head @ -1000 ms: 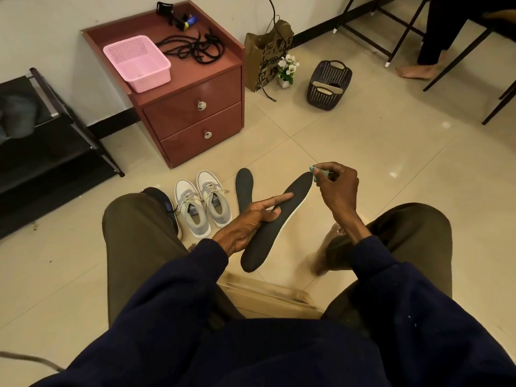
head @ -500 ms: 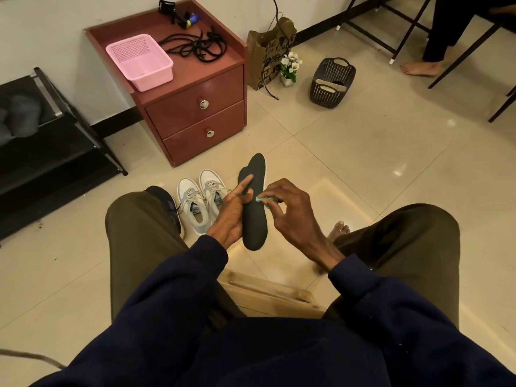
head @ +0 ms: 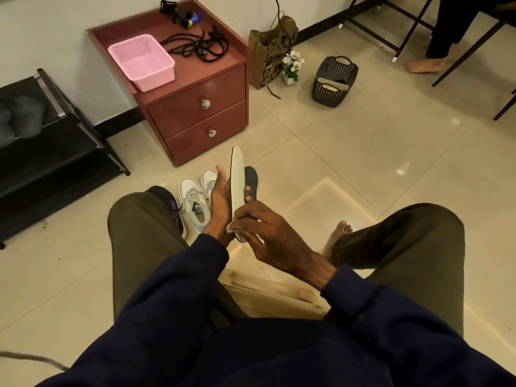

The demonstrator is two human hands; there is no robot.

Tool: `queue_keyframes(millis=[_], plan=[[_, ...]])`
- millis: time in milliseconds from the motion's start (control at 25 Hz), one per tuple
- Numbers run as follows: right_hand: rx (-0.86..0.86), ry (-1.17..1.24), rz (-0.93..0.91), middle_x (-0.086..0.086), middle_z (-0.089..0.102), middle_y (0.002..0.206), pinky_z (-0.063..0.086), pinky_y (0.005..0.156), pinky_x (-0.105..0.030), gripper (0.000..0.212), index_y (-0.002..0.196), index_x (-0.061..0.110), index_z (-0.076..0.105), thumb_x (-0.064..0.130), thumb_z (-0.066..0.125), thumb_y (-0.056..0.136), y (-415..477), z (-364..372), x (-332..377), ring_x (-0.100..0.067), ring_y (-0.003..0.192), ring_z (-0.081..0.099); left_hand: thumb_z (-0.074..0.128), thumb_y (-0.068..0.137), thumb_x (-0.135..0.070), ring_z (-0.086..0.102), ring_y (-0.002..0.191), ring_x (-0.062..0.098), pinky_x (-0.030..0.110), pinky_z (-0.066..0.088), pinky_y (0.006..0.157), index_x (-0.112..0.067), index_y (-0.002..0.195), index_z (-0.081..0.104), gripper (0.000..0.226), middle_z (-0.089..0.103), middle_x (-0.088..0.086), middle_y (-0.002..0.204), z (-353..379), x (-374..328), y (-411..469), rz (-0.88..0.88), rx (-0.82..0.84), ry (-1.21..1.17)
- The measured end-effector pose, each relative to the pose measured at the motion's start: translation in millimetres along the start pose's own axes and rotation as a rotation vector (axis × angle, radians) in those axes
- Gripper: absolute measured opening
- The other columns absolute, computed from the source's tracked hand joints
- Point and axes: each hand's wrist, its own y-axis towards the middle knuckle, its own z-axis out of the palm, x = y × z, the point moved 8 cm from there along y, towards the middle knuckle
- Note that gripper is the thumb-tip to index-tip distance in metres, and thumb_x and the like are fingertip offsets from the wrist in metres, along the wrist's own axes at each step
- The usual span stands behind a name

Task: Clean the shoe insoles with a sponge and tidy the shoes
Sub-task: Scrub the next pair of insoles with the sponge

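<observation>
My left hand (head: 220, 202) grips an insole (head: 236, 180) upright between my knees, its pale cream underside turned towards me. My right hand (head: 268, 233) pinches a small pale green sponge (head: 230, 229) against the insole's lower end. A second dark insole (head: 251, 178) lies on the floor just behind the held one. A pair of white and grey sneakers (head: 196, 203) stands on the tiles to the left of my hands. A dark shoe (head: 167, 201) sits beside my left knee, partly hidden by it.
A red two-drawer cabinet (head: 195, 107) stands ahead with a pink basket (head: 141, 61) and black laces (head: 201, 46) on top. A paper bag (head: 272, 48), small flowers (head: 291, 64) and a dark basket (head: 333, 81) sit behind. Black shoe rack (head: 42, 146) at left. Another person's bare foot (head: 424, 65) top right.
The insole has been turned over from its dark top to its pale underside and stood upright. My right hand with the sponge moved from the tip down to the lower end.
</observation>
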Motion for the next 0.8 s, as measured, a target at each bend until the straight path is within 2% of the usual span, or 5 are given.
queue_keyframes(millis=[120, 280, 400, 560, 800], plan=[[0.041, 0.021, 0.001, -0.012, 0.066, 0.11, 0.05, 0.089, -0.029, 0.015, 0.108, 0.001, 0.073, 0.006, 0.067, 0.095, -3.9, 6.7, 1.2, -0.022, 0.103, 0.06, 0.064, 0.09, -0.063, 0.052, 0.068, 0.014, 0.026, 0.049, 0.061, -0.013, 0.132, 0.05, 0.067, 0.062, 0.004, 0.091, 10.1, 6.8, -3.7, -0.098, 0.083, -0.029], [0.062, 0.074, 0.074, -0.007, 0.064, 0.104, 0.046, 0.078, -0.017, 0.013, 0.103, 0.003, 0.073, 0.006, 0.068, 0.091, -6.5, 2.5, -8.3, -0.014, 0.093, 0.057, 0.058, 0.095, -0.064, 0.06, 0.096, 0.018, 0.028, 0.045, 0.091, -0.009, 0.144, 0.05, 0.074, 0.065, 0.008, 0.125, 21.8, -3.7, -15.0, -0.102, 0.183, -0.27], [-0.011, 0.07, 0.135, -0.005, 0.063, 0.101, 0.044, 0.076, -0.017, 0.011, 0.101, 0.003, 0.071, 0.002, 0.07, 0.09, -8.0, -11.4, -24.2, -0.015, 0.091, 0.058, 0.049, 0.101, -0.058, 0.059, 0.127, 0.035, 0.047, 0.045, 0.112, -0.001, 0.144, 0.05, 0.071, 0.053, 0.016, 0.149, 28.2, -6.8, -16.9, -0.053, 0.239, -0.318], [-0.139, -0.056, 0.186, -0.007, 0.063, 0.103, 0.049, 0.078, -0.026, 0.012, 0.104, 0.001, 0.071, -0.001, 0.068, 0.092, -7.7, -32.0, -49.6, -0.02, 0.094, 0.059, 0.034, 0.107, -0.054, 0.048, 0.139, 0.037, 0.057, 0.049, 0.104, -0.009, 0.156, 0.037, 0.066, 0.041, 0.012, 0.16, 36.5, 3.0, -14.6, -0.089, 0.383, -0.149], [-0.321, -0.032, 0.351, -0.004, 0.062, 0.103, 0.056, 0.072, -0.022, 0.011, 0.103, 0.004, 0.072, -0.001, 0.069, 0.094, -11.8, -69.5, -84.2, -0.012, 0.086, 0.062, 0.062, 0.093, -0.048, 0.052, 0.131, 0.045, 0.069, 0.043, 0.105, -0.006, 0.151, 0.044, 0.074, 0.054, 0.021, 0.144, 47.5, 31.3, -26.2, -0.222, 0.444, 0.109]])
